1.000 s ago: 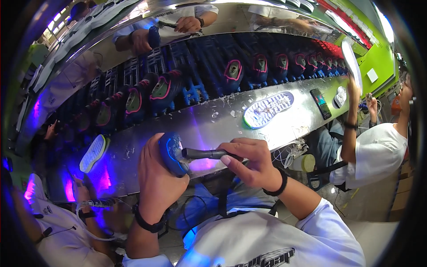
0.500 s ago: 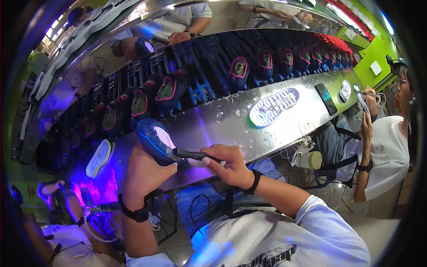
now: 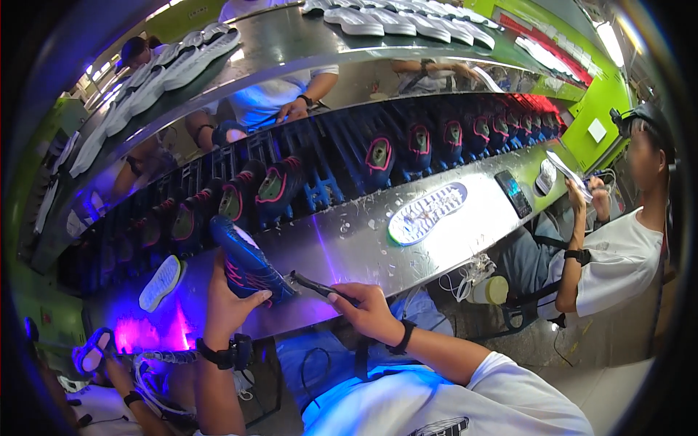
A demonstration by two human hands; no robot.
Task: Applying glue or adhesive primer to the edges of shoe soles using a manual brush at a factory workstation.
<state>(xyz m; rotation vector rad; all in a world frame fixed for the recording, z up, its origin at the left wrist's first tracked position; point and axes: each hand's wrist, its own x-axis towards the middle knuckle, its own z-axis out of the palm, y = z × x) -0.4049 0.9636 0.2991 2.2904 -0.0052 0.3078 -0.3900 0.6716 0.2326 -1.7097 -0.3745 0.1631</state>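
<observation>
My left hand is wrapped round a dark blue shoe upper with pink lacing. The shoe is tilted on its side, and a strip of its pale underside shows along the upper edge. My right hand grips a slim black tool by the handle. Its bent tip is close to one end of the shoe; I cannot tell whether they touch. A white sole with a yellow-green edge lies left of my left hand. Another white sole rests tread up, farther right on the metal bench.
Behind the metal bench runs a dark rack conveyor carrying several shoe uppers. A phone lies at the right. Pale soles line the upper shelf. One co-worker sits at right, another works lower left. A yellowish cup stands below the bench.
My left hand has turned the shoe from underside up to its laced side. My right hand has drawn the tool slightly away and lower. The view has tilted up, showing more shelf.
</observation>
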